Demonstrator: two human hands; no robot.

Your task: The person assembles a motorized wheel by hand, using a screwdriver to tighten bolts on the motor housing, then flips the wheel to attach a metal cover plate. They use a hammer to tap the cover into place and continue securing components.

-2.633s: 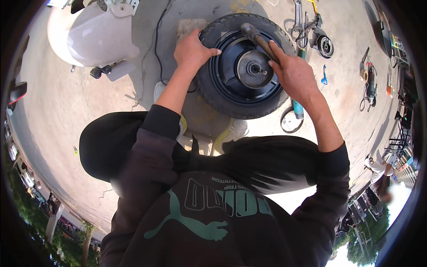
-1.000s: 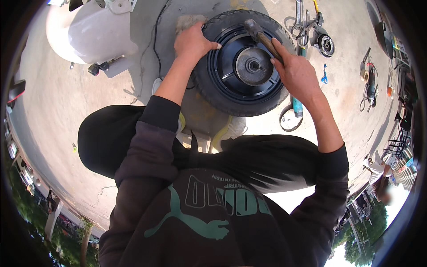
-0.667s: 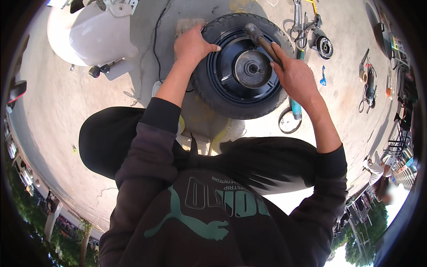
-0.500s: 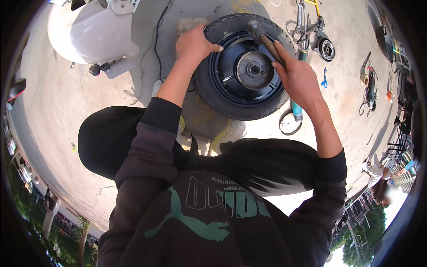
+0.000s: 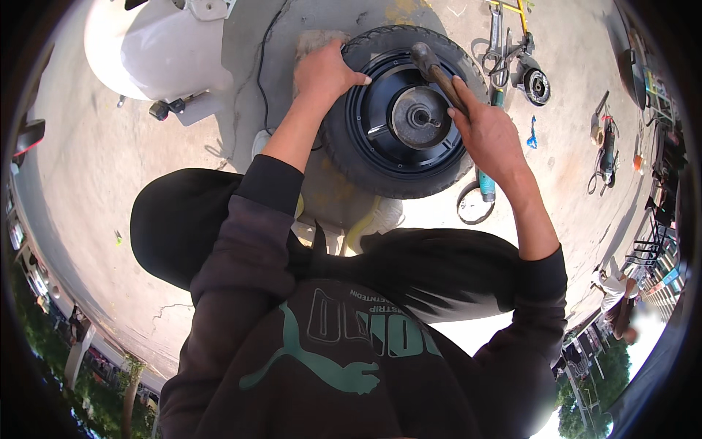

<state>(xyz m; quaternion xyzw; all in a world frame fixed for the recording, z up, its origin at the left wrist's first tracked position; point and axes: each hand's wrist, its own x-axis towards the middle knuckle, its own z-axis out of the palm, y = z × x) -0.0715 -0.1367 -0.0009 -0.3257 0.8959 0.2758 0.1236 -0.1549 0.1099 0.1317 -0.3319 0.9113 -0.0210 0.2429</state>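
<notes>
A black tyre [image 5: 338,146] lies flat in front of me, mounted on a black hub motor [image 5: 376,102] with a round metal centre and a threaded axle [image 5: 424,118]. My left hand [image 5: 322,74] grips the tyre's far left edge, its thumb on the sidewall and its other fingers mostly hidden. In my right hand [image 5: 491,139] is a hammer [image 5: 440,76], held by its wooden handle. The hammer's dark metal head is over the far side of the hub motor, near its rim; whether it touches cannot be told.
Wrenches [image 5: 496,33] and scissors [image 5: 502,66] lie right of the wheel, beside a round black part [image 5: 536,86]. A teal-handled tool [image 5: 487,184] lies near a ring [image 5: 475,205]. A white shell [image 5: 164,55] sits left, past a black cable [image 5: 263,66]. Another person [image 5: 614,289] is far right.
The view has shifted slightly. Both hands keep their grips, and the hammer remains over the hub motor with hardly any visible movement.
</notes>
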